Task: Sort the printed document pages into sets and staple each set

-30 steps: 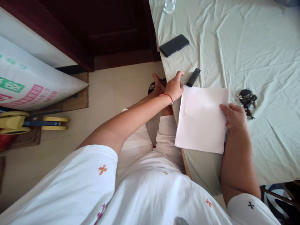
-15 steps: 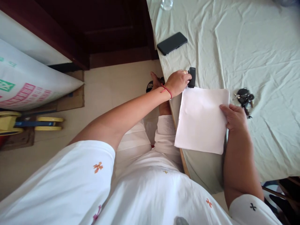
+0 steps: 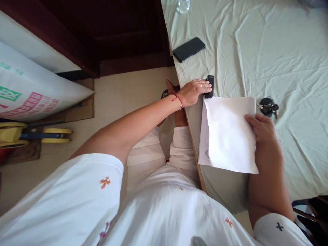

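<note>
My left hand [image 3: 196, 91] lies with its fingers held side by side across the top of the black stapler [image 3: 210, 79], touching it; my thumb is out of sight, so I can't tell whether I grip it from underneath. My right hand [image 3: 263, 130] is apart from it, to the right of the stapler and nearer my body, thumb on top, pinching the edge of the white upper paper [image 3: 232, 136]. That paper runs from the stapler's near end back towards me. Under it, on the left, a strip of the printed lower sheet [image 3: 204, 143] shows, so the layers look out of line.

That is where I'd expect trouble: if my right hand pulls, the layers could skew further, or the corner could slip away from the stapler. I can't tell whether the corner sits inside it. Pressing off-centre with flat fingertips might make the stapler tip or slide on the wrinkled tablecloth [image 3: 294, 75].

Beyond the stapler, to its left, lies a black phone [image 3: 189, 49], and farther beyond that a clear bottle [image 3: 183, 6]. Well to the stapler's right, near my right hand, sits a bunch of keys [image 3: 268, 106].
</note>
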`<state>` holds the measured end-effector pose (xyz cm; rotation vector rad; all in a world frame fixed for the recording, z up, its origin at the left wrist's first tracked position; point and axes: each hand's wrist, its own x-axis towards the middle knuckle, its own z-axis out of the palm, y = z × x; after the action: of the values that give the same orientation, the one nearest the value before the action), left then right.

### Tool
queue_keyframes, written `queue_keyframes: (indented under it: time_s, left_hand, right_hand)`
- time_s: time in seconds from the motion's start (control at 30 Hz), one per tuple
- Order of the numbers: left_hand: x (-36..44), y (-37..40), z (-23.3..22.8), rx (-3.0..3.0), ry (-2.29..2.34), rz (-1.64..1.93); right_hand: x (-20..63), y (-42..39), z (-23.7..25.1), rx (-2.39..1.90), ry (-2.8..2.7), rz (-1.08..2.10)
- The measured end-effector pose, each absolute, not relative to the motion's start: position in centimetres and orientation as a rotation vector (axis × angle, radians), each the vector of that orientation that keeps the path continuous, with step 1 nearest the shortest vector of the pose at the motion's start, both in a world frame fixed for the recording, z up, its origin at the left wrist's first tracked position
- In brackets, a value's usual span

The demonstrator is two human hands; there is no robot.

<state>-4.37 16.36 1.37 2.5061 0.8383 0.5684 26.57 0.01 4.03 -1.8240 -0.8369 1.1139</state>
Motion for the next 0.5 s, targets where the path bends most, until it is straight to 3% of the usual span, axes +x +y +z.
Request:
queue_keyframes:
  time_s: [0.5]
  left_hand:
    - [-3.6, 13.3, 2.6, 2.506, 1.067, 0.539]
  right_hand:
    - [26.4, -0.7, 3.9, -1.786, -0.869, 1.126]
